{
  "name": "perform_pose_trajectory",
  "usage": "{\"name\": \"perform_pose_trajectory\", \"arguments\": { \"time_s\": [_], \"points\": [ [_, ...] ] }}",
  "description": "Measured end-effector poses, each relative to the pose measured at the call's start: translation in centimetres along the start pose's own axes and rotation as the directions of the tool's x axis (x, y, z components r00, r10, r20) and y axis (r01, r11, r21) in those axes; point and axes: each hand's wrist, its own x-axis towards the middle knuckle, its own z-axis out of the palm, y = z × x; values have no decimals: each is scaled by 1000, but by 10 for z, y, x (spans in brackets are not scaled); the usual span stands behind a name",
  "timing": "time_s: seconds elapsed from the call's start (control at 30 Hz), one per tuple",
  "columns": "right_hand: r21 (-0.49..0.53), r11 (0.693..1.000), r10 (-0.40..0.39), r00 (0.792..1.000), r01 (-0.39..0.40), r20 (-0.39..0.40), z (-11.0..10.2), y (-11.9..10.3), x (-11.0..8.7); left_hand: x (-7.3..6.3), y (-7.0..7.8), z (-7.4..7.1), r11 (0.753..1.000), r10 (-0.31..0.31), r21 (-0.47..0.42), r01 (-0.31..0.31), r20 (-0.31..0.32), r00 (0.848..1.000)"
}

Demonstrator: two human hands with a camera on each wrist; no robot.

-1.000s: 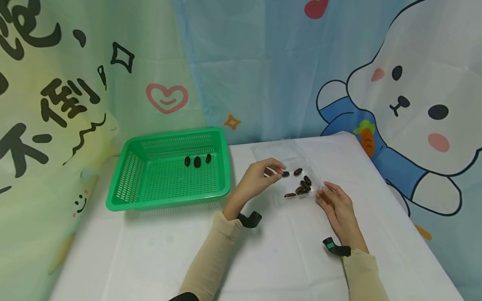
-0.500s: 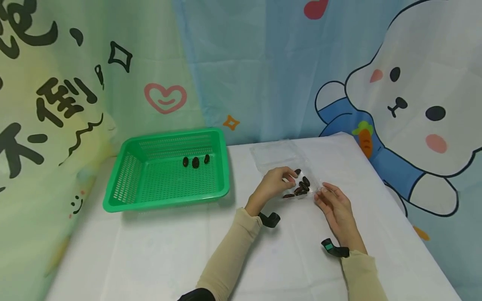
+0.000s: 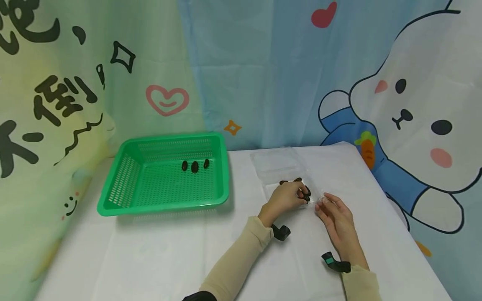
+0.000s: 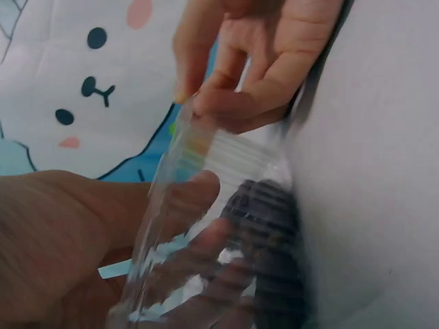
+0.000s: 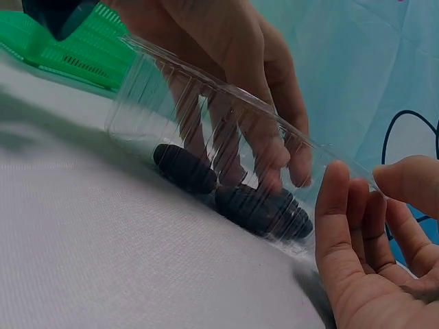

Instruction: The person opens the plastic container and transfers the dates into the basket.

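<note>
A clear plastic clamshell box (image 5: pixel 134 103) stands on the white cloth with its lid (image 3: pixel 276 163) folded back. Several dark brown oval pieces, like dates (image 5: pixel 184 168), lie along its bottom. My left hand (image 3: pixel 287 198) reaches inside from above, thumb and fingers apart, fingertips right at the dates. In the head view it covers part of the heap. My right hand (image 3: pixel 337 220) pinches the box's rim at the near right corner between thumb and fingers.
To the left is a green perforated basket (image 3: pixel 162 207) with 3 dark oval pieces (image 3: pixel 194 167) on its floor. A printed curtain (image 3: pixel 241 75) hangs behind the table. Its white cloth (image 3: pixel 162 259) extends in front of the box and basket.
My left hand has moved rightward and down into the box, over the dates. My right hand keeps its hold on the corner. The head view has tilted slightly upward.
</note>
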Motion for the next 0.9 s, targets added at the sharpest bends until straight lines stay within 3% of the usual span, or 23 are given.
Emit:
{"name": "perform_pose_trajectory", "arguments": {
  "time_s": [0.3, 0.7, 0.9],
  "points": [
    [-18, 1000, -18, 1000, 18, 6, -1, 4, -2, -2, 0, 6, 985, -19, 170, 19, -3, 1000],
    [-1, 999, -35, 999, 35, 10, 0, 2, 1, 0, -3, 5, 990, 18, 142, -16, -19, 1000],
    [-17, 1000, -24, 1000, 24, -7, 3, 2, -1, 0, -4, 5, 984, 26, 176, -20, -33, 999]
  ]
}}
